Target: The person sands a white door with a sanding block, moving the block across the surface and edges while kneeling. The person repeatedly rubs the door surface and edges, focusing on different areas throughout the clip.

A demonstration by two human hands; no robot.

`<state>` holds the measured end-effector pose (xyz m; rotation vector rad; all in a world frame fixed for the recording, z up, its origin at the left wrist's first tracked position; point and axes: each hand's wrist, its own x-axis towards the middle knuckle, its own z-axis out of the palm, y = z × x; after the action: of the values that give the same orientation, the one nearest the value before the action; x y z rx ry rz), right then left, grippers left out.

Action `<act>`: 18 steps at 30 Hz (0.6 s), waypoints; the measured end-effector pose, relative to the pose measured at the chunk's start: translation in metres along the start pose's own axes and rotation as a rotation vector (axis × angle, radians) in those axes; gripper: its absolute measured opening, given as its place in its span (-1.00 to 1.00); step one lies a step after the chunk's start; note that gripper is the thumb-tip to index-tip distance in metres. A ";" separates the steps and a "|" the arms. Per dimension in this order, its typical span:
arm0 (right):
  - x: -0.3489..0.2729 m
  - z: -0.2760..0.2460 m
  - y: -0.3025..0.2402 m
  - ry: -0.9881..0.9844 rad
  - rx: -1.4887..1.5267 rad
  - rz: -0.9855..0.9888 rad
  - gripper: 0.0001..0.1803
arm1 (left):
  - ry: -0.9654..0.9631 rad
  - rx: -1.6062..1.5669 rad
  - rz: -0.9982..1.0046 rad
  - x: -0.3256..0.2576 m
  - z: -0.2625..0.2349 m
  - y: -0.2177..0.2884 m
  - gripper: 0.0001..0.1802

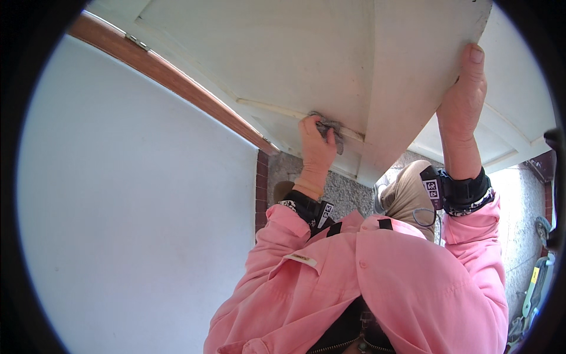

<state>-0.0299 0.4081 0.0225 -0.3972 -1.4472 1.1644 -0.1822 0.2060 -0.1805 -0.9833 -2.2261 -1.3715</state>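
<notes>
Against the door, the left hand clutches a gray cloth, the right hand the door's edge.

At twelve o'clock the door looks like painted wood, smooth and rather matt, and between one and two o'clock near the middle the rag is of soft, crumpled grey cloth. At half past ten the frame strip appears as brown wood with a slight shine, carrying a hinge of silvery metal, while the wall at nine o'clock is smooth and matt. Towards five o'clock the jacket is of matt pink cloth, and at three o'clock the trousers are beige cloth, close to a rough, speckled floor.
</notes>
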 end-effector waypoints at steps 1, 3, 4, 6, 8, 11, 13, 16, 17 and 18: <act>0.001 0.000 0.000 0.000 0.025 0.003 -0.24 | 0.039 0.003 -0.003 0.000 0.000 -0.001 -0.63; 0.002 0.000 0.002 0.008 0.092 0.011 -0.25 | 0.122 0.007 0.014 0.001 0.000 -0.005 -0.62; 0.002 0.001 0.002 0.013 0.138 0.015 -0.26 | 0.107 0.053 0.035 0.001 -0.001 -0.007 -0.63; 0.002 0.001 0.004 0.021 0.203 0.027 -0.28 | 0.103 0.137 0.115 0.002 -0.003 -0.013 -0.65; 0.000 0.000 0.004 0.029 0.242 0.037 -0.32 | 0.000 0.136 0.215 0.002 -0.003 -0.018 -0.67; 0.000 0.000 0.003 0.046 0.190 0.013 -0.36 | -0.034 0.124 0.270 0.000 -0.001 -0.019 -0.70; 0.001 0.000 0.001 0.068 0.208 0.025 -0.36 | -0.065 0.111 0.287 -0.002 0.000 -0.015 -0.70; 0.002 0.001 -0.002 0.018 0.178 -0.026 -0.36 | -0.155 0.070 0.338 -0.006 -0.001 -0.002 -0.67; 0.002 0.002 -0.003 -0.012 0.158 -0.056 -0.36 | -0.178 0.044 0.355 -0.008 0.000 0.004 -0.66; 0.002 0.003 -0.004 0.026 0.164 -0.026 -0.37 | -0.207 0.019 0.366 -0.009 0.001 0.010 -0.65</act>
<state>-0.0314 0.4068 0.0275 -0.2780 -1.3198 1.2428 -0.1682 0.2066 -0.1800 -1.4969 -2.0543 -1.1257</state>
